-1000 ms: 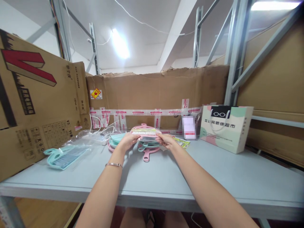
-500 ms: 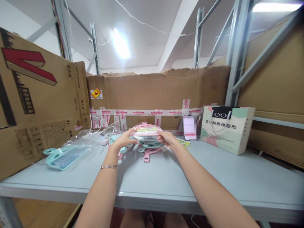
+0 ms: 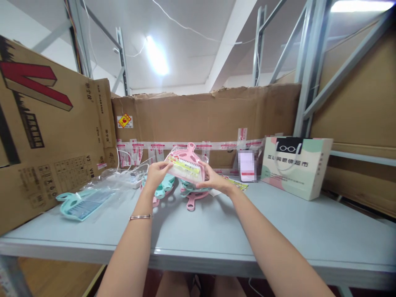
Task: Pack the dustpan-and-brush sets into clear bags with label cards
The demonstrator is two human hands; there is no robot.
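Observation:
A pink dustpan with a brush (image 3: 186,160), in clear plastic with a yellow-green label, is held up between my hands. Its handle points upward and away from me. My left hand (image 3: 156,176) pinches the packet's left edge, while my right hand (image 3: 214,178) grips its right end with the thumb in front. Below it on the shelf lie teal and pink dustpans in two piles: a left pile (image 3: 166,186) and a middle pile (image 3: 192,200), partly hidden by my hands and the held packet. Farther left is a teal dustpan with a brush (image 3: 85,205) on clear plastic.
At the back right, a phone (image 3: 247,166) leans upright against cardboard (image 3: 185,115). A paper bag (image 3: 295,169) stands right of it. Yellow-green cards (image 3: 239,185) lie near my right wrist. White cables and a power strip (image 3: 131,180) sit back left, by a big carton (image 3: 52,140).
The pink dustpan packet has tilted up, so its labelled face now turns toward me and its handle rises higher. Both hands keep their hold, my right thumb now across the front.

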